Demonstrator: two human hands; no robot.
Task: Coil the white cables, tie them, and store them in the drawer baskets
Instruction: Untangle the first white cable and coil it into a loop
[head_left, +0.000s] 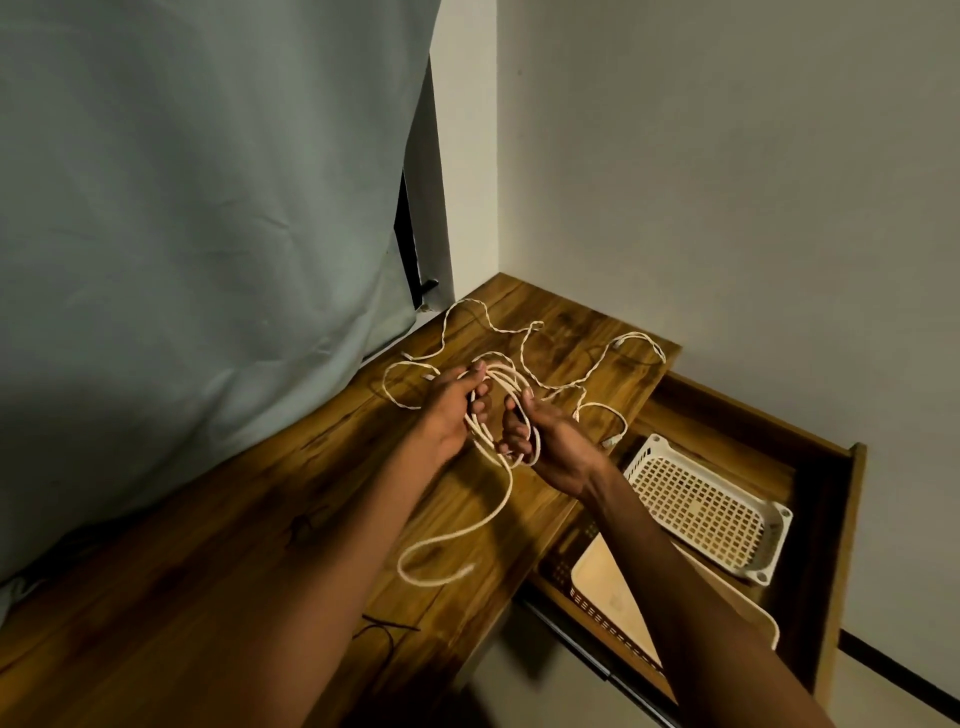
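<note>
left hand (451, 402): your fingers curl round the looped white cable (497, 415), frame centre.
right hand (540, 441): palm up, fingers curled through the same loops, gripping them.
cable tail: hangs from your hands and ends in a curl (431, 564) on the wooden desk (208, 545), lower centre.
loose cables (545, 358): sprawled on the desk behind your hands.
drawer (826, 519): open, right of frame.
white basket (701, 512): in the drawer, nothing visible inside.
brown basket (597, 608): in the drawer nearer you, holds a pale tray (605, 577).
curtain (197, 208): upper left.
</note>
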